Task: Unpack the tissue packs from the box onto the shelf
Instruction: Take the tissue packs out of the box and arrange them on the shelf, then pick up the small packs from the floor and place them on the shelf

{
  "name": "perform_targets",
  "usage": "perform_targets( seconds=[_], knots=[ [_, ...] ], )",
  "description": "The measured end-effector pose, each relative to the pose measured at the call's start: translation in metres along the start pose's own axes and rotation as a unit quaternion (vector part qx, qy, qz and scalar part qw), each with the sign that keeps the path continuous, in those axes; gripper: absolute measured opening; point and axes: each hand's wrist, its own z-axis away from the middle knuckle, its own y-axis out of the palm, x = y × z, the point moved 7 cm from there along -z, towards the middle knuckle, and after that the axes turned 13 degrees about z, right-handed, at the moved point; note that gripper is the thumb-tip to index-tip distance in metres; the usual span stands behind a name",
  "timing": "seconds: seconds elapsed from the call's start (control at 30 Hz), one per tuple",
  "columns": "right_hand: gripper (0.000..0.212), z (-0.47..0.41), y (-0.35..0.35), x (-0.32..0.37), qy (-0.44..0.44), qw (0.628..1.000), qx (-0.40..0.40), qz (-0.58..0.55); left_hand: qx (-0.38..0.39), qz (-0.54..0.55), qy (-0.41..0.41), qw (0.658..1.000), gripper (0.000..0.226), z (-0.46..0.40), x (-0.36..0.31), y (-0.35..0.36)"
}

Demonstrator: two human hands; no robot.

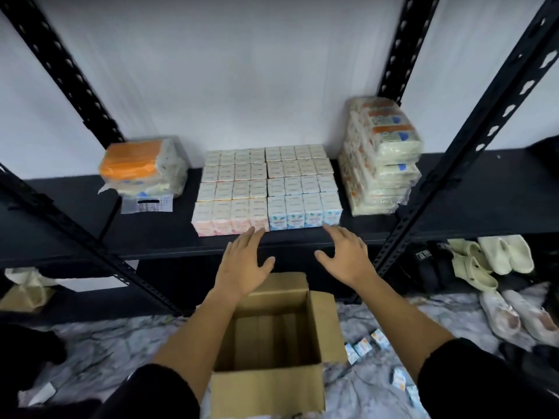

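Note:
Small tissue packs (266,186) stand in tight rows on the black shelf (151,240), pink-fronted ones on the left and blue-fronted ones (304,217) on the right. My left hand (245,261) and my right hand (348,255) hover just in front of the front row, fingers spread, holding nothing. Below them an open cardboard box (269,385) sits on the floor; I see only bare cardboard inside it.
An orange-topped tissue bundle (142,167) lies at the shelf's left, a taller stack of wrapped tissue bundles (381,158) at its right. Black slotted uprights (472,140) frame the bay. Loose small packs (363,347) and shoes (499,258) lie on the floor to the right.

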Motion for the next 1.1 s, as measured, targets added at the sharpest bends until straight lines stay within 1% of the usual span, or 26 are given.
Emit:
perform_targets(
  seconds=[0.13,0.23,0.33,0.47,0.63,0.73,0.87,1.03,1.1],
  knots=[
    [0.073,0.048,0.006,-0.023,0.054,0.996,0.009,-0.066,0.019,0.077,-0.026,0.997,0.070,0.035,-0.013,0.020],
    [0.073,0.085,0.011,-0.038,0.096,0.990,0.010,-0.105,0.037,0.102,-0.033,0.994,0.069,0.058,-0.025,0.042],
    [0.073,0.121,0.011,-0.052,0.132,0.982,-0.001,-0.137,0.043,0.153,-0.047,0.986,0.068,0.076,-0.039,0.062],
    [0.072,0.162,0.007,-0.074,0.162,0.973,-0.022,-0.164,0.054,0.213,-0.038,0.975,0.065,0.093,-0.064,0.086],
    [0.071,0.199,0.007,-0.117,0.188,0.967,-0.024,-0.172,0.072,0.227,-0.025,0.971,0.065,0.103,-0.097,0.123],
    [0.070,0.214,0.009,-0.155,0.206,0.965,-0.024,-0.162,0.084,0.232,-0.033,0.968,0.067,0.102,-0.117,0.151],
    [0.072,0.222,0.017,-0.215,0.204,0.968,0.001,-0.148,0.085,0.226,-0.045,0.969,0.067,0.099,-0.138,0.192],
    [0.071,0.215,0.031,-0.288,0.176,0.975,0.045,-0.132,0.058,0.227,-0.107,0.966,0.066,0.100,-0.156,0.248],
    [0.071,0.212,0.038,-0.316,0.164,0.976,0.067,-0.127,0.057,0.231,-0.119,0.964,0.065,0.102,-0.167,0.272]
  ],
)
